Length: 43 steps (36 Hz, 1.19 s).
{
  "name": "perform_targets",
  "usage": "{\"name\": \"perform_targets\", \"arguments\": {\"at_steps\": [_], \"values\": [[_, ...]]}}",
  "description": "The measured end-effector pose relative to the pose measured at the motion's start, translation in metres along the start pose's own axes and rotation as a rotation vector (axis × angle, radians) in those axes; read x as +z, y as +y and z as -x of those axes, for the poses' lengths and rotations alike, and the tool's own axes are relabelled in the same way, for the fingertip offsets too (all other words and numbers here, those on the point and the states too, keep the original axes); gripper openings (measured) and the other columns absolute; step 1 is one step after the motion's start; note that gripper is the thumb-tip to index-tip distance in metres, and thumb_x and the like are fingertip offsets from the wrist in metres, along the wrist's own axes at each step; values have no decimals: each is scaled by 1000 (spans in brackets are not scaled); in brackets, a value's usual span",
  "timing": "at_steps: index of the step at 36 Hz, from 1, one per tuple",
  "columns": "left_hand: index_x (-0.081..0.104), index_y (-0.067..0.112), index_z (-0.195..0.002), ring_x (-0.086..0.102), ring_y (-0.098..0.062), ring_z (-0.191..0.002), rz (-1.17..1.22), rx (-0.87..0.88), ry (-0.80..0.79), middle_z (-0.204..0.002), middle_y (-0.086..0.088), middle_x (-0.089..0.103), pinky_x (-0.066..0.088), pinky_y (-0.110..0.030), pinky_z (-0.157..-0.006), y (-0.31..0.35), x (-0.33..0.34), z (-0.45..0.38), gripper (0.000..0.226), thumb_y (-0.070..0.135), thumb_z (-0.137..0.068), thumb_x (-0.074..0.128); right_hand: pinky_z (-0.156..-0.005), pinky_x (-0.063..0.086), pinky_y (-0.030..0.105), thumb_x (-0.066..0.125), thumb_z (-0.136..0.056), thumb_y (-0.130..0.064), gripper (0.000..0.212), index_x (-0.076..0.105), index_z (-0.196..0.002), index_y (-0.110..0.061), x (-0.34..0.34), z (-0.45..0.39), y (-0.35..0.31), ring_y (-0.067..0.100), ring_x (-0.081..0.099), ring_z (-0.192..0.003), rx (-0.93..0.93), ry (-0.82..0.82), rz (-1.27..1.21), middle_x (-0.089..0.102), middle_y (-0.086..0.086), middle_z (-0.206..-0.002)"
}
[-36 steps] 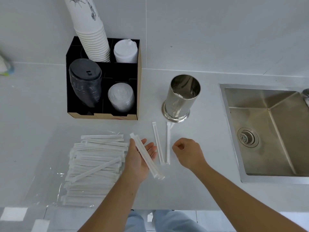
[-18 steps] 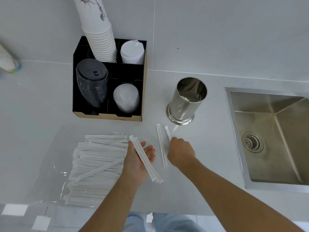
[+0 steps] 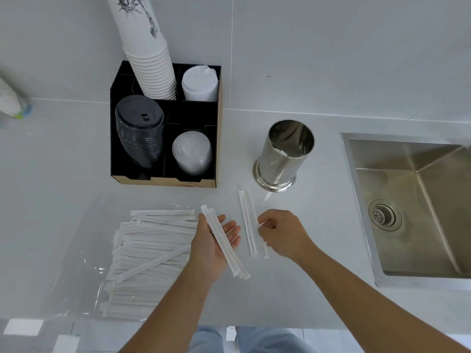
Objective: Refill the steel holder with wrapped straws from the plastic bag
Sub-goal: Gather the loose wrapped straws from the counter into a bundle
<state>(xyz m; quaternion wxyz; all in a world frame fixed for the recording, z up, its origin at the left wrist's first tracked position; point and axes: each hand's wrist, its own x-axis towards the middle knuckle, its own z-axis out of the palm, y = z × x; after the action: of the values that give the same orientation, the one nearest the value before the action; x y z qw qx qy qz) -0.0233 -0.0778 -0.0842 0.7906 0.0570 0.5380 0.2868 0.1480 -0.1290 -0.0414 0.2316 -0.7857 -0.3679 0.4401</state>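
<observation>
Steel holder (image 3: 285, 154) stands upright on the pale surface (image 3: 305, 289), between a black organiser (image 3: 165, 123) of cups and lids and the sink (image 3: 413, 205). Two wrapped straws (image 3: 246, 222) lie side by side just in front of it. The right hand (image 3: 281, 233) is curled over the right one of these, fingers pinched on it. The left hand (image 3: 215, 240) lies palm up and open — a couple of straws (image 3: 224, 242) rest slantwise across it, loosely cradled rather than clenched. Left of that hand sits the clear bag (image 3: 76, 276), flat on the surface, with a heap of straws (image 3: 150, 258) still on it, most lying crosswise, one askew on top.
</observation>
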Motion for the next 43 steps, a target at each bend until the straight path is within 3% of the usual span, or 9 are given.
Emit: {"name": "perform_targets", "arguments": {"at_steps": [6, 9, 12, 21, 27, 32, 35, 38, 43], "values": [[66, 14, -112, 74, -33, -83, -8, -29, -62, -93, -12, 77, 59, -44, -56, -1, 3, 0, 63, 67, -90, 39, -68, 62, 34, 64, -82, -6, 16, 75, -87, -15, 16, 23, -19, 21, 71, -63, -21, -124, -130, 74, 9, -74], [68, 14, -109, 74, -33, -82, 9, -54, -85, -90, -12, 77, 58, -49, -57, 0, 5, 2, 64, 68, -89, 40, -71, 61, 32, 66, -80, -6, 16, 76, -85, -16, 27, 29, -24, 19, 71, -68, -56, -155, -103, 75, 4, -78], [65, 12, -113, 74, -30, -79, 24, -53, -88, -92, -12, 75, 59, -42, -60, 0, 5, 3, 65, 68, -89, 41, -76, 57, 23, 67, -82, -12, 16, 76, -92, -20, 36, 30, -25, 9, 68, -71, -120, -155, 8, 73, -5, -86], [63, 14, -118, 73, -29, -91, 9, -22, -81, -115, -14, 68, 57, -40, -67, 1, 1, 6, 62, 64, -92, 38, -62, 56, 18, 65, -84, -15, 11, 72, -82, -24, 24, 24, -17, 8, 64, -60, -150, -70, 37, 72, -4, -74], [66, 15, -113, 66, -30, -100, 7, -15, -24, -109, -14, 70, 54, -42, -71, 3, 1, 8, 57, 62, -93, 41, -63, 55, 23, 65, -86, -15, 12, 67, -79, -26, 12, 11, -2, 14, 64, -61, -82, 19, 40, 68, -3, -70], [67, 16, -111, 68, -30, -97, -10, -7, 3, -101, -12, 75, 56, -39, -67, 5, -3, 8, 54, 60, -93, 44, -58, 44, 12, 64, -86, -19, 9, 71, -93, -19, 16, 0, 13, 13, 61, -70, -30, 41, 147, 64, -6, -77], [67, 16, -111, 68, -29, -96, -12, 0, 12, -96, -11, 76, 56, -39, -67, 6, -5, 9, 53, 60, -93, 43, -66, 46, 19, 64, -87, -24, 15, 69, -99, -17, 23, -5, 17, 15, 60, -77, 10, 22, 242, 63, -4, -86], [66, 16, -112, 68, -29, -96, -12, 2, 14, -100, -11, 75, 56, -39, -66, 7, -8, 11, 53, 60, -93, 42, -73, 54, 31, 64, -84, -28, 12, 66, -90, -17, 30, -9, 15, 21, 63, -79, 51, 32, 312, 66, 0, -86], [66, 16, -111, 69, -29, -95, -15, 5, 23, -93, -10, 77, 56, -40, -68, 10, -11, 12, 53, 59, -94, 42, -62, 48, 28, 64, -82, -28, 11, 57, -80, -20, 40, -11, 7, 22, 60, -74, 89, 67, 400, 61, -2, -79]]}}
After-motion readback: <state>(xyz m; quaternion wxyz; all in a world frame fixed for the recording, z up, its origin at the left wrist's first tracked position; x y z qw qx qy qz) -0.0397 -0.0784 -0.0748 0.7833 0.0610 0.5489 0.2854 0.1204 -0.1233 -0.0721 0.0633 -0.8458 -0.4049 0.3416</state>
